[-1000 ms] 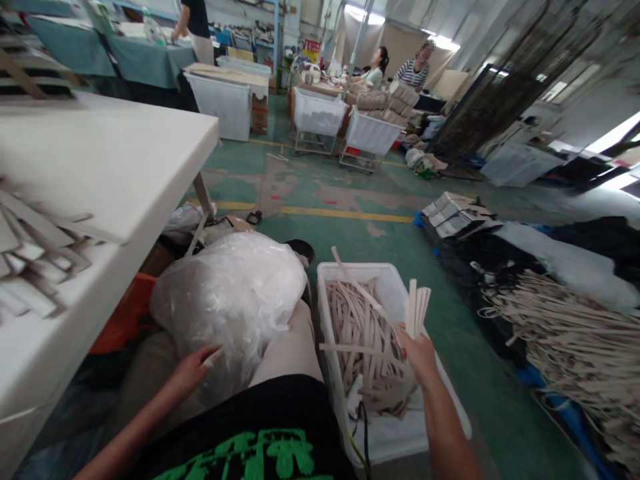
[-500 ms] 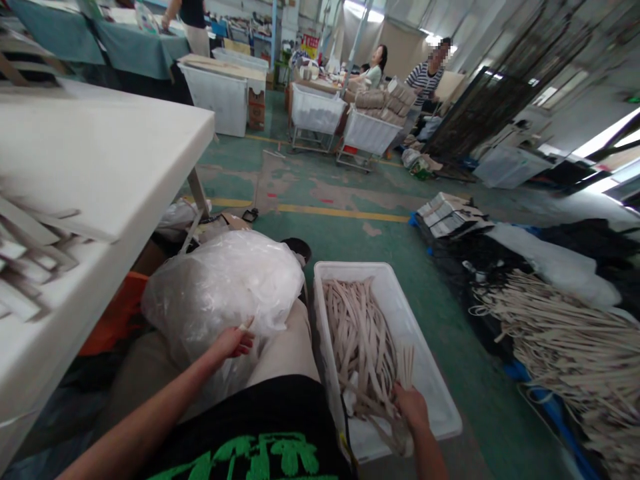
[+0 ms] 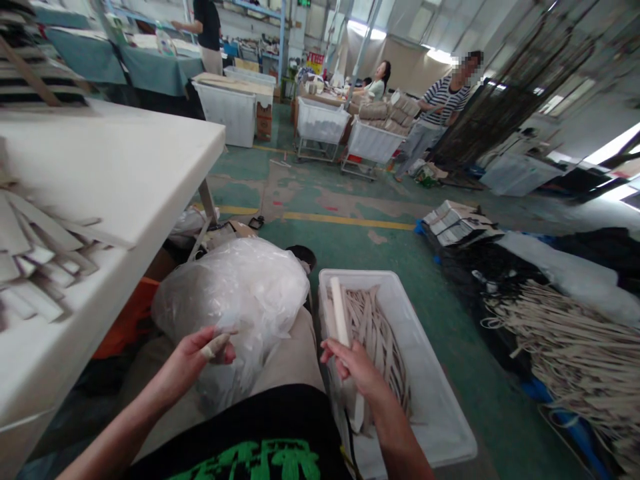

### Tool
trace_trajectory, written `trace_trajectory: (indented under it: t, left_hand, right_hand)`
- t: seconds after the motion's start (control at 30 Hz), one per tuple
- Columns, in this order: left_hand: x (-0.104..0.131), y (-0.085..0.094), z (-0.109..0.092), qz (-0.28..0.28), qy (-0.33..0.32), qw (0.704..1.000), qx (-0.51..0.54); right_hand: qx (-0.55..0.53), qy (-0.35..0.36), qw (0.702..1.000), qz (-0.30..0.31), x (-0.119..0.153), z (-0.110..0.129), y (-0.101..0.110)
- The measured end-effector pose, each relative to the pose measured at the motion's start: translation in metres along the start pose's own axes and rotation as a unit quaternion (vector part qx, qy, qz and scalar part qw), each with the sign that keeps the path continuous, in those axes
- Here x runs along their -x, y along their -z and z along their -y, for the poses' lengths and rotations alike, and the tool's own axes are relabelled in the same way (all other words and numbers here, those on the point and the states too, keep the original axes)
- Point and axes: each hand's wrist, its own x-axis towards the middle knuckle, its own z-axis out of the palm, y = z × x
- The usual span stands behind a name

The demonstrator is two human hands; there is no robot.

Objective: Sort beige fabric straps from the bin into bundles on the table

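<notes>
My right hand (image 3: 347,363) is closed round a bundle of pale flat strips (image 3: 339,310). The bundle stands up above the fist, over the left side of a white plastic bin (image 3: 435,407), and its lower end shows beneath the hand. Many long beige strips (image 3: 380,333) lie loose in that bin. My left hand (image 3: 207,347) has curled fingers and a pale wrap on one of them. Whether it pinches something small cannot be made out. It is in front of a clear plastic bag (image 3: 240,280) of whitish contents on my lap.
A white table (image 3: 150,153) with cut pale strips (image 3: 40,260) stands at left. More beige strips (image 3: 565,340) lie on dark sheeting at right. White wheeled bins (image 3: 375,140) stand farther off. Several people are in the background, one in a striped shirt (image 3: 443,100).
My right hand has risen from low in the bin toward its left side, bringing the pale strips up. My left hand has come slightly nearer and left. The striped-shirt person now stands more upright.
</notes>
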Motion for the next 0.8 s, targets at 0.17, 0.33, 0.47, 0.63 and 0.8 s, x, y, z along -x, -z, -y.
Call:
trace_trajectory:
  t: [0.17,0.33,0.47,0.63,0.8]
  left_hand:
    - [0.019,-0.018,-0.026,0.088,-0.031,0.995,0.020]
    - [0.021,-0.025,-0.021,0.077,-0.016,0.996,0.045]
    - [0.023,-0.020,-0.014,0.053,-0.003,0.997,0.053]
    - [0.033,-0.015,-0.004,0.002,0.012,0.997,0.080]
    - [0.038,-0.015,0.010,0.024,0.044,0.992,0.112]
  right_hand:
    - [-0.012,0.055,0.973,0.226,-0.010,0.065,-0.097]
    - [-0.055,0.073,0.972,0.217,-0.025,0.096,-0.145]
    - [-0.022,0.113,0.978,0.174,-0.037,0.118,-0.153]
    - [0.034,0.173,0.980,0.089,-0.058,0.144,-0.148]
    - [0.061,0.192,0.975,0.091,-0.061,0.160,-0.155]
